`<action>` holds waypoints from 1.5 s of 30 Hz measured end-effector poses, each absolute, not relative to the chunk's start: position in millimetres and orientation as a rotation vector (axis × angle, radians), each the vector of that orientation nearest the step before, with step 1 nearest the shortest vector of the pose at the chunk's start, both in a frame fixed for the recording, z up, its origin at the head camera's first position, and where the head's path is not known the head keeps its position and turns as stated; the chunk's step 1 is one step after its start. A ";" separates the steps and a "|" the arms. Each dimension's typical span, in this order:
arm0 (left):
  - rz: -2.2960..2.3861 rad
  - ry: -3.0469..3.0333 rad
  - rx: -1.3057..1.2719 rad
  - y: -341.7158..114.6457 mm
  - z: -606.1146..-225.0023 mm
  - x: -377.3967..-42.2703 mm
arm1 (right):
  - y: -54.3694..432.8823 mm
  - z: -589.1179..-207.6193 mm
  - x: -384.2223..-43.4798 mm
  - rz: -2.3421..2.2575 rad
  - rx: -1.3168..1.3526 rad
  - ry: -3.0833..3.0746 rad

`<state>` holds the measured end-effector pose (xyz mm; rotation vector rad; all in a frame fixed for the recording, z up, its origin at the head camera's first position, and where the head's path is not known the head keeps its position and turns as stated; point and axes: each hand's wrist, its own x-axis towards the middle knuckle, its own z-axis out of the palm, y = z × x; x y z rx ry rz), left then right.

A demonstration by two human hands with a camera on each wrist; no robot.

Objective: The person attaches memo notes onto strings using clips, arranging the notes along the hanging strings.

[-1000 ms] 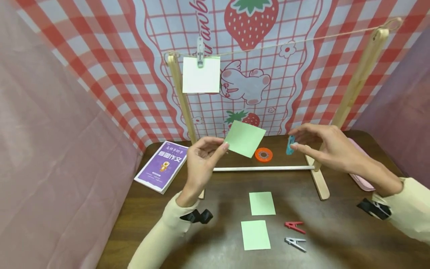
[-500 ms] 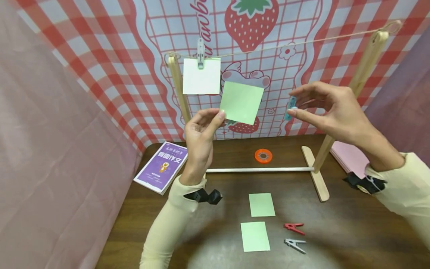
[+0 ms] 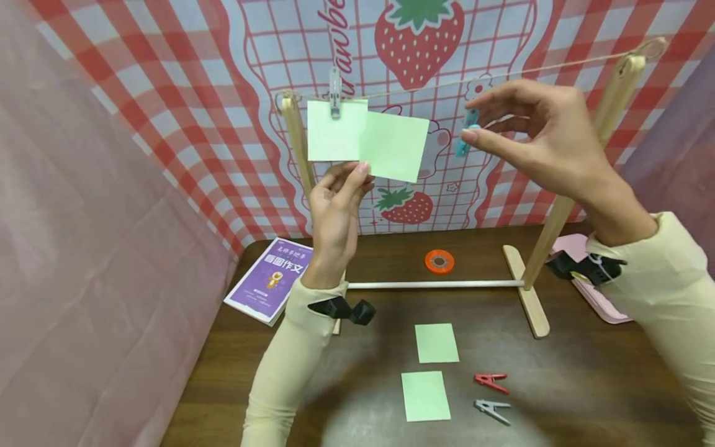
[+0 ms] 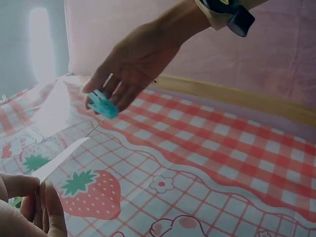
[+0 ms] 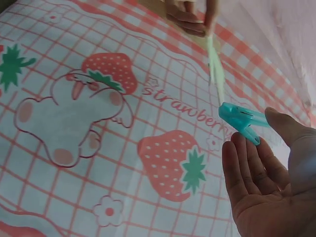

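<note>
My left hand [image 3: 335, 217] pinches a light green square of paper [image 3: 396, 146] by its lower left corner. The sheet hangs tilted just below a string [image 3: 413, 90] and overlaps the edge of another green square [image 3: 329, 139] in the head view; whether they touch I cannot tell. A pale clothespin [image 3: 335, 93] fixes that second square to the string. To the right, my right hand [image 3: 547, 136] holds a turquoise clothespin [image 3: 463, 144] between thumb and fingers, apart from the paper. In the right wrist view the turquoise clothespin's [image 5: 242, 120] nose points toward the string side.
Wooden posts [image 3: 550, 239] and a white rod [image 3: 436, 285] form the string's frame. On the table lie two green squares [image 3: 437, 343], a red clothespin [image 3: 491, 382], a grey clothespin [image 3: 492, 410], an orange disc [image 3: 439, 261], a purple book [image 3: 270, 279] and a pink case [image 3: 606, 298].
Both hands have risen toward the string, the left with the green square, the right with the turquoise clothespin. The right hand has also come left a little. Table items stay put.
</note>
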<state>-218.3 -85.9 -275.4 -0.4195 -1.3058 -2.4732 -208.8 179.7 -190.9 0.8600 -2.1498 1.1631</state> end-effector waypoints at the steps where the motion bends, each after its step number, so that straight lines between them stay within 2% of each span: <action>1: -2.491 -1.294 -0.405 -85.2 -274.6 -219.4 | 178.6 -187.6 -209.4 1.160 0.862 -2.147; 25: -2.685 -1.138 -0.137 -72.2 -272.3 -240.9 | 126.8 -124.5 -242.4 1.098 0.855 -2.115; 45: -2.755 -1.037 -0.117 -66.0 -274.4 -245.6 | 104.7 -121.5 -264.8 1.073 0.774 -2.163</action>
